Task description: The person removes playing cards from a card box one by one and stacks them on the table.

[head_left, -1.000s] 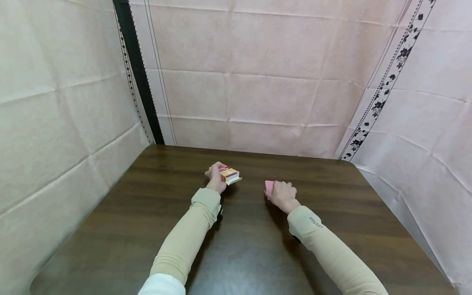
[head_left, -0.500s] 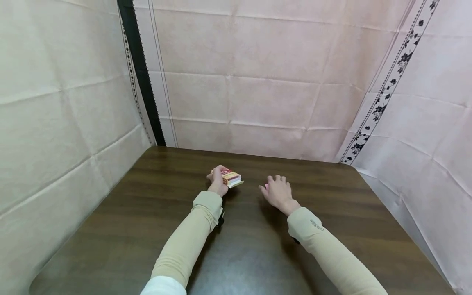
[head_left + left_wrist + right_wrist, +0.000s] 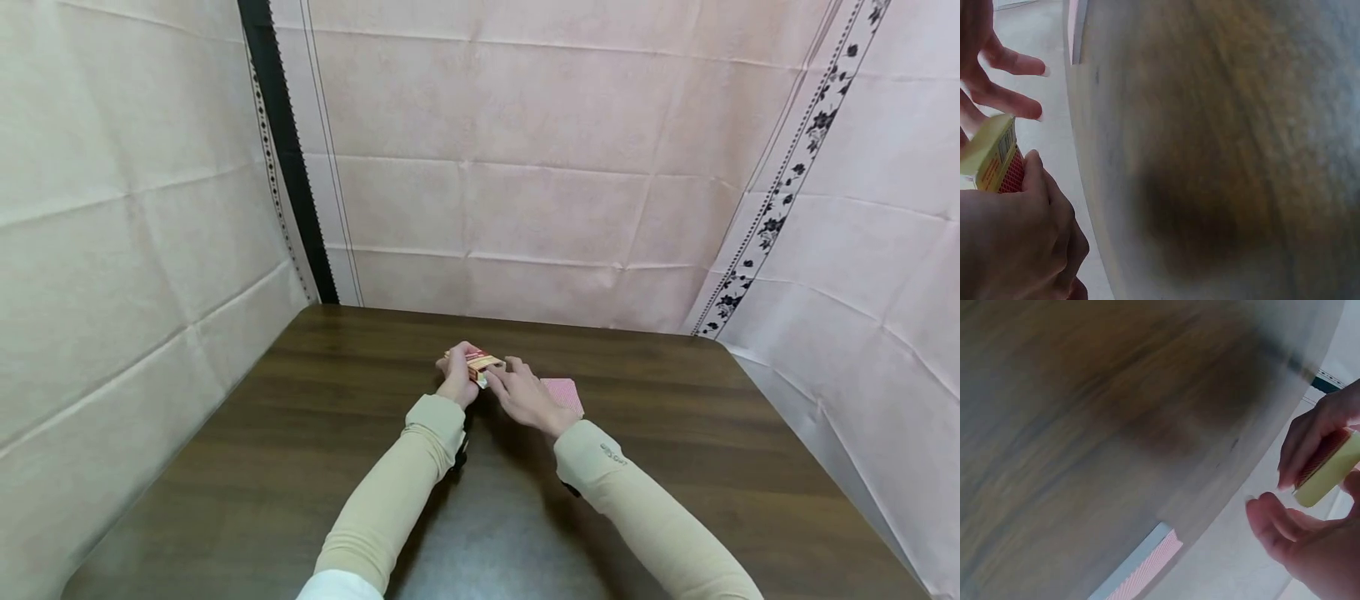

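My left hand [image 3: 457, 379] grips a small red and yellow card box [image 3: 478, 362] above the table, thumb on top. The box's end flap [image 3: 1325, 480] faces my right hand [image 3: 527, 402]. Right beside that end, the right hand reaches across with its fingers apart and lightly bent; its fingertips overlap the box end in the head view. Behind the right wrist lies a deck of cards [image 3: 564, 392] with a pink patterned back and pale edges, flat on the table and touched by neither hand. The palm side of the left hand is hidden.
The dark brown wooden table [image 3: 262, 467] has rounded far corners. Pale creased cloth [image 3: 480, 167] hangs behind it and on both sides, with a black strip [image 3: 292, 167] at the left corner and a floral border [image 3: 772, 208] at the right.
My right hand let go of the pink deck, opened its fingers and moved left to the box, uncovering the deck. The left hand shifted slightly right with the box.
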A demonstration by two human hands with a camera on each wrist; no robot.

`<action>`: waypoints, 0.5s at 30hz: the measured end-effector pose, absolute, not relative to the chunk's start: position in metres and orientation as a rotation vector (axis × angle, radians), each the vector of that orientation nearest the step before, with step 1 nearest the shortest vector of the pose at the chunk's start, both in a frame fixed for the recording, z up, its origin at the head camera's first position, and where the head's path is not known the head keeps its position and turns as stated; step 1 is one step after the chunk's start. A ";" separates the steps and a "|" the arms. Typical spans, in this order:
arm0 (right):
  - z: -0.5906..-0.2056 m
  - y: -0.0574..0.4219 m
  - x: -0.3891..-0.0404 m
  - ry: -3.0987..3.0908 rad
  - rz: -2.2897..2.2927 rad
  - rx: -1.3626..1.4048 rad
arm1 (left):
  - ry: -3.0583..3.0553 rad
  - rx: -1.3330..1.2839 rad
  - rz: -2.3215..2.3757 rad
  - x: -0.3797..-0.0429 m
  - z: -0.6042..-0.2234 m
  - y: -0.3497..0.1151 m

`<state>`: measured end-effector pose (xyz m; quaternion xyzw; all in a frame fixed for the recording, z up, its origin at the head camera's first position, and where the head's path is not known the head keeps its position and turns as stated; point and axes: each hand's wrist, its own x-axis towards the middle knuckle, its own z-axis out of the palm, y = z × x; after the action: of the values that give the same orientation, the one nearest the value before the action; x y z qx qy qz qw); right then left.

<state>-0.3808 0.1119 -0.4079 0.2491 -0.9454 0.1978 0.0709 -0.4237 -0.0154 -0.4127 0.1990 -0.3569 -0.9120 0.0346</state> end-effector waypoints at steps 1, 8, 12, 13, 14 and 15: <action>-0.408 0.111 -0.381 -2.864 0.614 0.732 | -1.102 0.602 -2.802 -0.424 -0.413 -0.014; -0.408 0.113 -0.382 -2.870 0.639 0.736 | -1.093 0.597 -2.842 -0.426 -0.412 -0.008; -0.407 0.119 -0.381 -2.802 0.661 0.740 | -1.101 0.619 -2.836 -0.428 -0.409 -0.009; -0.407 0.120 -0.381 -2.786 0.667 0.747 | -1.101 0.630 -2.830 -0.428 -0.409 -0.009; -0.407 0.121 -0.380 -2.778 0.677 0.750 | -1.096 0.638 -2.827 -0.428 -0.410 -0.009; -0.408 0.122 -0.380 -2.773 0.686 0.752 | -1.083 0.643 -2.827 -0.428 -0.411 -0.010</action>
<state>-0.3797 0.1218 -0.4077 0.2533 -0.9346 0.2312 0.0939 -0.4282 -0.0100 -0.4105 0.2078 -0.3499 -0.9132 0.0233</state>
